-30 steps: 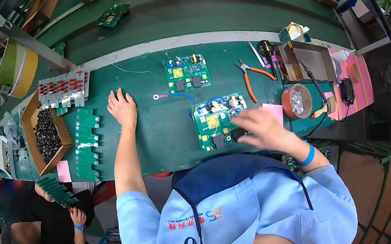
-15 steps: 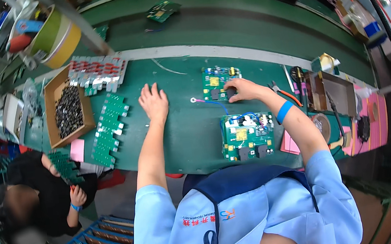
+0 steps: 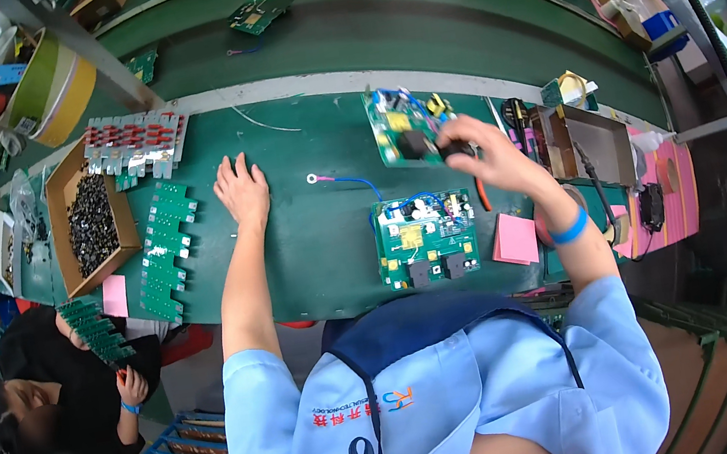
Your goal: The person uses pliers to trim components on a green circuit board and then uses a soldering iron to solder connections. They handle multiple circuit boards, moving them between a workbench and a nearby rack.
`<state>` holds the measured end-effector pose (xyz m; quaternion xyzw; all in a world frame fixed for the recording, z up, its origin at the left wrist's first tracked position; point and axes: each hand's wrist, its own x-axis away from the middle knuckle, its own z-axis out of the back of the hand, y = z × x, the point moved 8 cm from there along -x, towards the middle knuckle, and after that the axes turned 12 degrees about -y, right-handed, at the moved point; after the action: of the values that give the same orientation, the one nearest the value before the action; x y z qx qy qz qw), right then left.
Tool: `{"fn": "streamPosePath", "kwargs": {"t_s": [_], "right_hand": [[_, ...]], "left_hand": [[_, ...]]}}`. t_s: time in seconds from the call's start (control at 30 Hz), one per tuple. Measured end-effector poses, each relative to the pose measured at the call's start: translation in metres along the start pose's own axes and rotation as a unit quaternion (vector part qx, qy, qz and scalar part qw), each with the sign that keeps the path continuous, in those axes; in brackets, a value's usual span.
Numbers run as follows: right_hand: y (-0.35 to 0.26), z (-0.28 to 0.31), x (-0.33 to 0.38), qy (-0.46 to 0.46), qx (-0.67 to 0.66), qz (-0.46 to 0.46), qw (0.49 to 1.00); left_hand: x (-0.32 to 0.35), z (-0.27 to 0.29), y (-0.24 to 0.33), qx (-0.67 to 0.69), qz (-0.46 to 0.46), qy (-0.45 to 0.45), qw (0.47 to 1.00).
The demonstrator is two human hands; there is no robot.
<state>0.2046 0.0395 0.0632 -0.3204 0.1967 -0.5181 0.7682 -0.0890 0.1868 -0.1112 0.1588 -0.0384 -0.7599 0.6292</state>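
Observation:
My right hand grips the lower right corner of a green circuit board, fingers closed at its black blocks. That board is tilted and looks raised off the green work surface. Nearer to me lies a second circuit board, populated with white, yellow and black parts. A blue wire with a ring terminal runs out from it to the left. My left hand rests flat on the surface, fingers stretched and holding nothing. An orange-handled tool is mostly hidden behind my right hand.
On the left are a cardboard box of small black parts, red-and-silver parts and green board strips. Pink paper and an open box stand right. A co-worker holds a board at lower left. Beyond runs a green belt.
My right hand has tilted the far circuit board and appears to have lifted it, moving slightly right. The whole view has shifted. My left hand stays flat on the surface.

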Motion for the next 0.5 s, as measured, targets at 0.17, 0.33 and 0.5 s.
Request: {"fn": "streamPosePath", "kwargs": {"t_s": [0.17, 0.33, 0.5], "right_hand": [[-0.066, -0.029, 0.082, 0.010, 0.100, 0.051, 0.994], [-0.071, -0.073, 0.094, -0.002, 0.171, 0.061, 0.983], [-0.061, -0.083, 0.095, -0.006, 0.183, 0.042, 0.982]], "left_hand": [[-0.001, 0.001, 0.003, -0.023, -0.007, -0.004, 1.000], [-0.007, 0.001, 0.008, -0.017, -0.015, -0.039, 0.999], [0.055, 0.027, 0.051, 0.305, -0.080, -0.075, 0.946]]}}
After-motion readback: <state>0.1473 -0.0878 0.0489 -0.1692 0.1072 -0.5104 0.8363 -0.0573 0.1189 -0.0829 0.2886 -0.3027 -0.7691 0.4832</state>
